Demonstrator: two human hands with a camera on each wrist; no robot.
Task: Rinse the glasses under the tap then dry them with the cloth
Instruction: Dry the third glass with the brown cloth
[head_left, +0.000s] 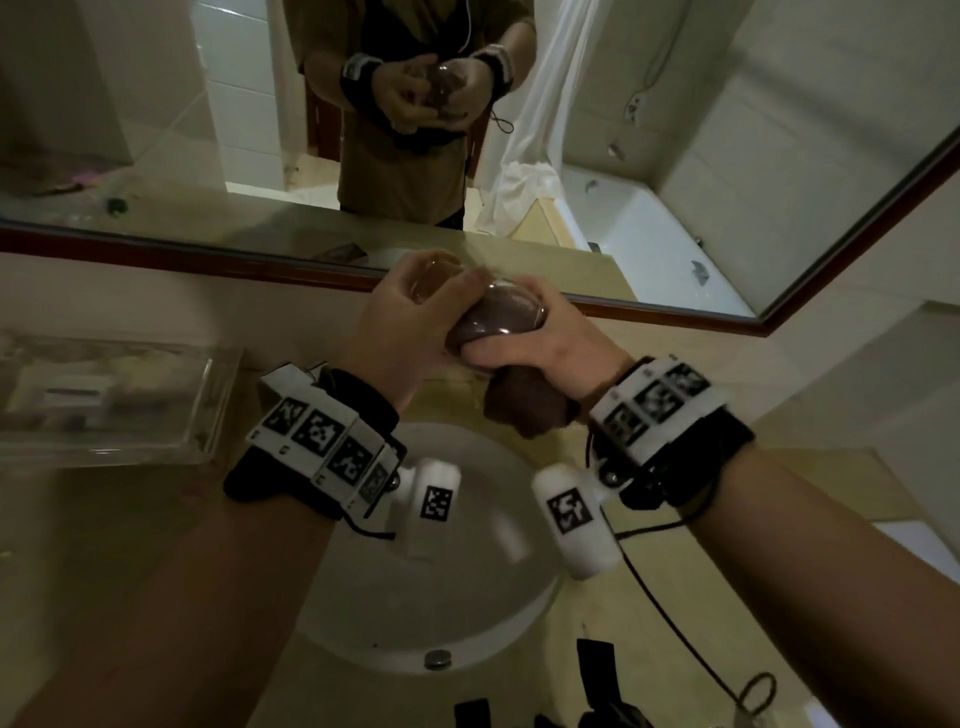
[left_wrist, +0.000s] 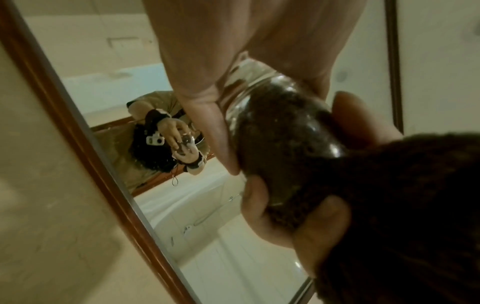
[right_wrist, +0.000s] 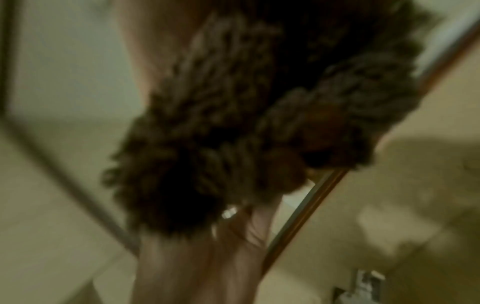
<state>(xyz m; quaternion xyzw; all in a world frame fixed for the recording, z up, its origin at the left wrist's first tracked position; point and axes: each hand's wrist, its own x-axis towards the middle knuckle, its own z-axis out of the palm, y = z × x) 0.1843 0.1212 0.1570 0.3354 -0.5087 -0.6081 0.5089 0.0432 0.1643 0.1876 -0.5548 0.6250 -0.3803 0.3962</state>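
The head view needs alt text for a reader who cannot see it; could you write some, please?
Two hands hold a glass above a white sink: the left hand grips its base, the right hand pushes a brown cloth inside. A mirror behind reflects them.

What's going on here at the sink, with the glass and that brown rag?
A person is drying a clear glass above the white sink, in front of the mirror. The left hand grips the glass by its base end, while the right hand has pushed a brown cloth into its mouth. The cloth fills the inside and its tail hangs below the right hand.
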